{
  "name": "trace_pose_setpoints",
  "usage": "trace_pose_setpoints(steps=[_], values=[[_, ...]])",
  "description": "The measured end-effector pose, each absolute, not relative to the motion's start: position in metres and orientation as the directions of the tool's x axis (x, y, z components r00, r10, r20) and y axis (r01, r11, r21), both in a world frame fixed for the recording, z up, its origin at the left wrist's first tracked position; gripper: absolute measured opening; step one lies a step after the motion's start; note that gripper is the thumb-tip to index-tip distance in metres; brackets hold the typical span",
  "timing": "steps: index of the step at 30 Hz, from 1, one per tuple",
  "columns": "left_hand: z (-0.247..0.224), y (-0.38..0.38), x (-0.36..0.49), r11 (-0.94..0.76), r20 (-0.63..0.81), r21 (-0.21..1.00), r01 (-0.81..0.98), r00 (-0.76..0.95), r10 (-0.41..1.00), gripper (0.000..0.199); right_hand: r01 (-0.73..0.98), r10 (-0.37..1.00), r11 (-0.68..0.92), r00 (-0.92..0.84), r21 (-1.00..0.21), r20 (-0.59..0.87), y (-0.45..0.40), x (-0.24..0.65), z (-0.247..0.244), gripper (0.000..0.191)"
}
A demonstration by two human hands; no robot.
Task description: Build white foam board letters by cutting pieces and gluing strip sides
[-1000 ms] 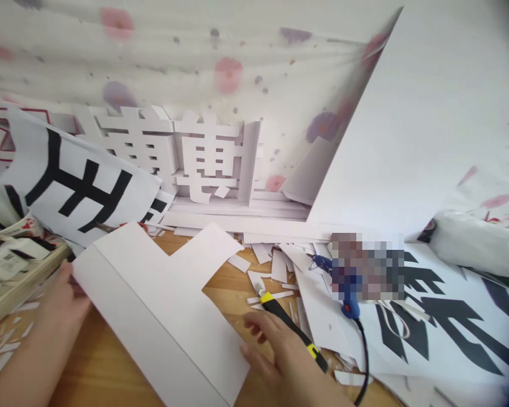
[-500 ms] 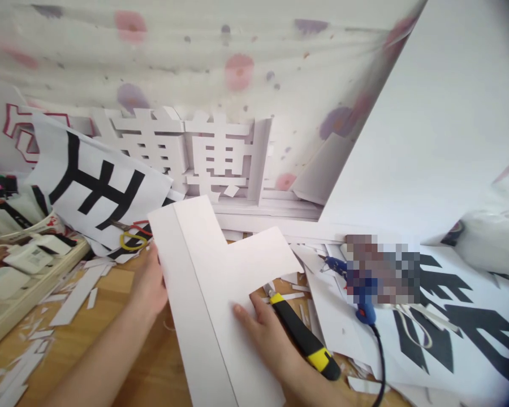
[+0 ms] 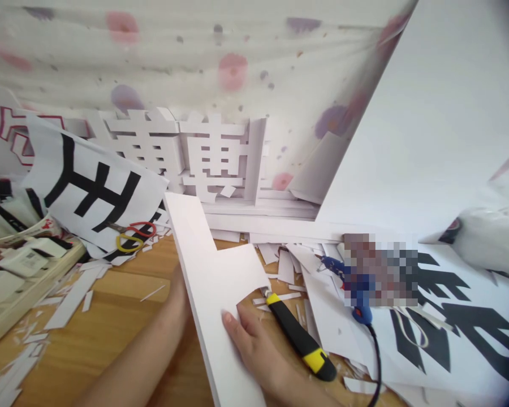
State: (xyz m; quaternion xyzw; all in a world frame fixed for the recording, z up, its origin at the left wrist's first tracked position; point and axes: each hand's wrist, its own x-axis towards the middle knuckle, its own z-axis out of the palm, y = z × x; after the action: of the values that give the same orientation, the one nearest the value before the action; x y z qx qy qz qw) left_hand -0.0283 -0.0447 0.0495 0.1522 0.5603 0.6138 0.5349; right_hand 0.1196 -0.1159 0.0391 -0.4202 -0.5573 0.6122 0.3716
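Observation:
A white foam board piece (image 3: 207, 271) with a stubby arm on its right side is held up between both hands. A narrow side strip runs down its left edge. My right hand (image 3: 254, 347) grips its right edge, thumb flat on the top face and the other fingers hidden underneath. My left hand (image 3: 182, 294) is at the left edge, mostly behind the piece, so its fingers do not show. Just right of my right hand lies a black and yellow utility knife (image 3: 299, 336), its tip by the piece's arm.
A blue glue gun (image 3: 360, 288) with a black cord lies at the right on printed sheets. Red and yellow scissors (image 3: 131, 234) rest by a sheet with black lettering (image 3: 97, 186). White cut-out characters (image 3: 214, 152) stand at the back. Paper scraps (image 3: 74, 294) and a power strip (image 3: 29, 265) are left.
The foam board piece has tilted, so its left side strip now shows much narrower. My left hand has moved right and further behind it. The view has shifted slightly.

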Motion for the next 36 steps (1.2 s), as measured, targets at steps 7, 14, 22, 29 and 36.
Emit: trace_pose_setpoints(steps=[7,14,22,29,36], values=[[0.064,-0.053,-0.019,0.150,-0.387,0.803,-0.576,-0.315,0.867,0.045,-0.107,0.936,-0.108,-0.345,-0.988,-0.065,-0.114,0.122,0.037,0.038],[0.068,-0.056,-0.039,0.021,-0.196,0.907,-0.420,-0.378,0.905,0.044,0.217,0.982,0.049,-0.191,-0.975,0.007,-0.101,0.132,0.033,0.029],[0.066,-0.059,-0.035,0.087,-0.244,0.946,-0.312,-0.512,0.824,0.030,0.578,0.992,0.058,-0.122,-0.814,-0.016,-0.101,0.130,0.031,0.019],[0.066,-0.059,-0.033,0.100,-0.241,0.958,-0.269,-0.564,0.790,0.023,0.686,0.992,0.064,-0.120,-0.725,-0.027,-0.101,0.128,0.032,0.022],[0.066,-0.060,-0.032,0.067,-0.218,0.957,-0.282,-0.547,0.808,0.025,0.672,0.992,0.090,-0.125,-0.736,0.006,-0.102,0.128,0.031,0.021]])
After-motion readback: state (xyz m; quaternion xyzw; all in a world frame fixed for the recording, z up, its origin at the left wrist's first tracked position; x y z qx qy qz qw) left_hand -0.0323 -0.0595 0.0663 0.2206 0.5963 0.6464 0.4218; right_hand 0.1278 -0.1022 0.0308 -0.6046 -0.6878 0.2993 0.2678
